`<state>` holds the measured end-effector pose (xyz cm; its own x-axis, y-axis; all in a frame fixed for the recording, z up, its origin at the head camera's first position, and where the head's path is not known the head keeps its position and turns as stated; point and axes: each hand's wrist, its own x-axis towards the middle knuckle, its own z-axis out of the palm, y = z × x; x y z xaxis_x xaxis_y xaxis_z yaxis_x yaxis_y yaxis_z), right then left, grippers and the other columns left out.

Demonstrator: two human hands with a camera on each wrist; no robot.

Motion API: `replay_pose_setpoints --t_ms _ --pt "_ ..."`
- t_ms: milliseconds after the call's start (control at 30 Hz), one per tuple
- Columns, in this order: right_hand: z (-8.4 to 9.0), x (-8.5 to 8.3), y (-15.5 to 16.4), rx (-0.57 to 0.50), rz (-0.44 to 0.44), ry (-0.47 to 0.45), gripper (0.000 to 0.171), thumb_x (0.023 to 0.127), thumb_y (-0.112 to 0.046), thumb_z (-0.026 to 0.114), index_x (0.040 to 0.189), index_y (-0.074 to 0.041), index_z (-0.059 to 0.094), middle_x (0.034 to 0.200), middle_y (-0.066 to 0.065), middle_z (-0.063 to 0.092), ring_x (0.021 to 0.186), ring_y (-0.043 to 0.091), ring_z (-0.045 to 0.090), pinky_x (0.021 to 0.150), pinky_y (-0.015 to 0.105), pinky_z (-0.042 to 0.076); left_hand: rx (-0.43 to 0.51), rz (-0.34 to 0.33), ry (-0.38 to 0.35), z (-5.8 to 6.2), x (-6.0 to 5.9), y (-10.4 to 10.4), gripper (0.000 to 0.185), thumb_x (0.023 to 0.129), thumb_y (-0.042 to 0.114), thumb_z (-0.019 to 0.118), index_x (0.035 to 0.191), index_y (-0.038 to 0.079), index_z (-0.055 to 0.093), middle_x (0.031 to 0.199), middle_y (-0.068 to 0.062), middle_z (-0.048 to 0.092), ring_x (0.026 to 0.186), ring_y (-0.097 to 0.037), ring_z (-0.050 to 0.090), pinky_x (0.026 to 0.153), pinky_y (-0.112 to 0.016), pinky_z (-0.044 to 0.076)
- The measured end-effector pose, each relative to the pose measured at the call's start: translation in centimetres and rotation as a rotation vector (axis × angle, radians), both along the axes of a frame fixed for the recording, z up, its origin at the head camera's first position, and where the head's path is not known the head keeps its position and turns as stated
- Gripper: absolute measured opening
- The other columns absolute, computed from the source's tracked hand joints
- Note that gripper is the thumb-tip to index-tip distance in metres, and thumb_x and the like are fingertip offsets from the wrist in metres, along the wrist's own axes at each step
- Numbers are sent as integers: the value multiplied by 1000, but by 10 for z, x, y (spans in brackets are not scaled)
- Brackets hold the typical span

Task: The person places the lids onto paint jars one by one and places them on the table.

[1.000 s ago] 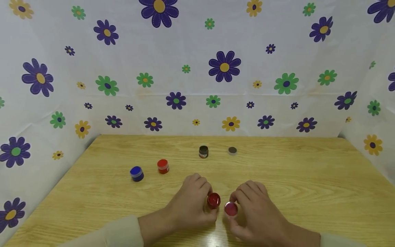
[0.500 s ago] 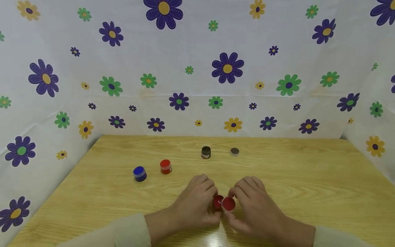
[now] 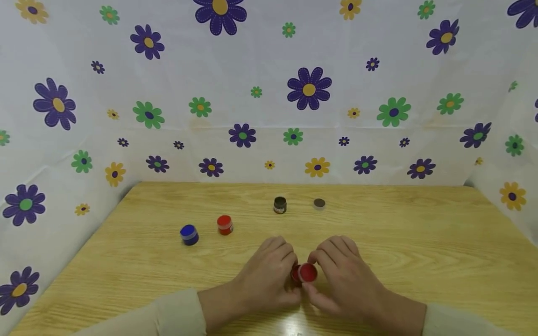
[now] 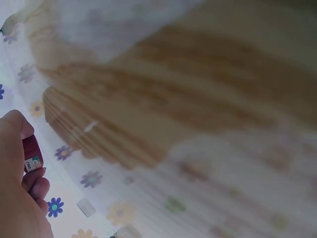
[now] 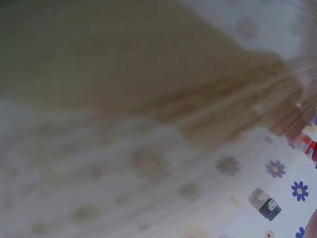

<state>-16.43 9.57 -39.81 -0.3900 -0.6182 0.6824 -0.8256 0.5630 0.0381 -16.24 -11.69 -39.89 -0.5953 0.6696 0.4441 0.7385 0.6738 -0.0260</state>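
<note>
In the head view my left hand (image 3: 269,273) holds a small dark red paint jar (image 3: 295,275) between thumb and fingers, low over the front middle of the table. The jar's open top is partly covered by its round red lid (image 3: 308,273). My right hand (image 3: 346,277) pinches that lid at its edge, tilted against the jar's right side. The left wrist view shows the paint jar (image 4: 32,151) with a small label, between thumb and fingers. Only a sliver of the right hand (image 5: 312,232) shows in the right wrist view.
A blue paint jar (image 3: 189,235) and a bright red paint jar (image 3: 224,225), both lidded, stand to the left on the wooden table (image 3: 399,224). Farther back are an uncovered black paint jar (image 3: 279,206) and a dark lid (image 3: 319,204). A flowered cloth (image 3: 185,70) hangs behind.
My right hand has brought the lid leftward from beside the jar to overlap its top. The left hand has shifted only slightly. The other jars appear unmoved.
</note>
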Motion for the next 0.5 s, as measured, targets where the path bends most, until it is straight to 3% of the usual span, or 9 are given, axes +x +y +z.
replay_pose_setpoints --t_ms 167,500 --pt "-1 -2 0 9 7 -36 26 85 -39 61 94 -14 62 90 -4 56 88 15 46 81 32 32 -4 -3 9 0 0 0 24 69 36 74 77 18 59 78 9 55 81 -10 46 81 -26 41" --pt "-4 -1 -2 34 54 -40 29 88 -43 62 95 -14 62 91 -4 56 89 15 46 84 34 33 -34 -8 14 0 1 1 30 66 40 75 79 18 59 78 9 53 81 -11 45 80 -26 41"
